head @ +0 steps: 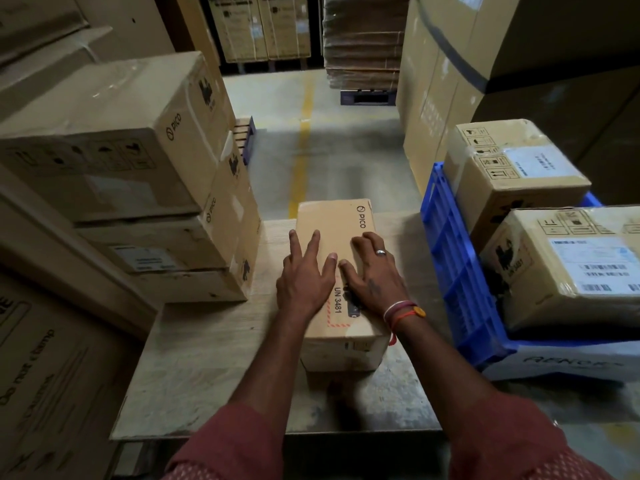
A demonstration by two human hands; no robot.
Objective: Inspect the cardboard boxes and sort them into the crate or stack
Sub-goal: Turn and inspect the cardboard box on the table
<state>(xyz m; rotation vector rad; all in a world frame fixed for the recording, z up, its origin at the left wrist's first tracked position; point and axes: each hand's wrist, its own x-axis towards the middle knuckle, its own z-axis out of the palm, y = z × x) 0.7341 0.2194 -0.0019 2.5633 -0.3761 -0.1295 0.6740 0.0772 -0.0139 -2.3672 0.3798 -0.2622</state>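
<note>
Both your arms reach forward from the bottom of the view, forearms bare, reddish sleeves pushed up near the elbows. Your left hand (pixel 304 271) lies palm down with fingers straight and spread, thumb angled in toward the other hand. Your right hand (pixel 375 271) is palm down too, fingers bent at the knuckles, a ring on one finger and thread bands at the wrist. Thumb tips are nearly touching.
</note>
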